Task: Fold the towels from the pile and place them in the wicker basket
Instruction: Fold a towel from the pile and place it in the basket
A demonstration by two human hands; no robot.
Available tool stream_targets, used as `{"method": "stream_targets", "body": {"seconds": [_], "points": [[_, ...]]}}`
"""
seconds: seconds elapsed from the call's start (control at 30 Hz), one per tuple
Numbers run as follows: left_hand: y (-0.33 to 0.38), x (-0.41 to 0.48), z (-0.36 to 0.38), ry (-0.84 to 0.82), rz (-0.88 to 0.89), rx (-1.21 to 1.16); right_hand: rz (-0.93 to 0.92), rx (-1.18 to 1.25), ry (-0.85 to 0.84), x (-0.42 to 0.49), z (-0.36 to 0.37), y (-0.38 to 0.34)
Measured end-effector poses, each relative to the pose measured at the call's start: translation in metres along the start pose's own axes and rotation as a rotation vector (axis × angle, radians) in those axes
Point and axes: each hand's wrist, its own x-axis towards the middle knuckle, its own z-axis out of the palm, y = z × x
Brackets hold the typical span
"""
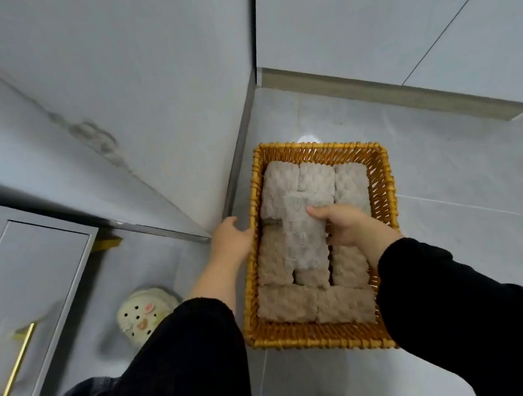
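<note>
Set on the grey tiled floor, close beside a wall corner: a wicker basket, rectangular, long axis running away from the person, far end leaning slightly rightward.

Packed inside, in one layer, folded towels of a mottled grey-brown. At the far end, three side by side, each lengthwise along the basket. In the middle, more of them lying the same way, partly covered. At the near end, two turned crosswise, long sides along the near wall.

Lying over the middle of that layer, a top towel: folded into an oblong, long axis roughly in line with the basket's, one short end pointing to the far wall, the other toward the person.

Right hand over the basket's right half, pinching the top towel at its right edge — thumb laid flat on the upper face, fingers curled in against the side and partly hidden beneath.

Left hand outside the left wall, about halfway along, fingers curled onto the rim, thumb raised toward the far side.

Black sleeves on both arms, the left one pushed back, baring the forearm.

To the near left on the floor, a cream clog with small charms; further left, a grey cabinet with a gold bar handle.
</note>
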Motion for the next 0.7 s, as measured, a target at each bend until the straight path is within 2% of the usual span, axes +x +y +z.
{"method": "stream_targets", "body": {"seconds": [0.07, 0.13, 0.23, 0.4, 0.6, 0.63, 0.7], "points": [[-0.013, -0.002, 0.009, -0.086, -0.02, 0.052, 0.087, -0.014, -0.026, 0.01, 0.015, 0.027], [-0.024, -0.006, 0.018, -0.136, -0.005, 0.15, 0.09, 0.025, 0.0, 0.021, 0.031, 0.047], [-0.031, -0.007, 0.025, -0.097, 0.037, 0.273, 0.008, 0.059, 0.045, 0.035, 0.048, 0.06], [-0.031, -0.004, 0.026, -0.061, 0.055, 0.338, -0.155, 0.036, 0.126, 0.051, 0.058, 0.065], [-0.033, 0.001, 0.025, -0.061, 0.082, 0.336, -0.388, -0.451, 0.414, 0.051, 0.067, 0.079], [-0.033, 0.0, 0.024, -0.068, 0.087, 0.33, -0.454, -0.527, 0.461, 0.049, 0.066, 0.083], [-0.033, -0.001, 0.022, -0.072, 0.095, 0.324, -0.71, -0.779, 0.602, 0.042, 0.063, 0.091]]}}
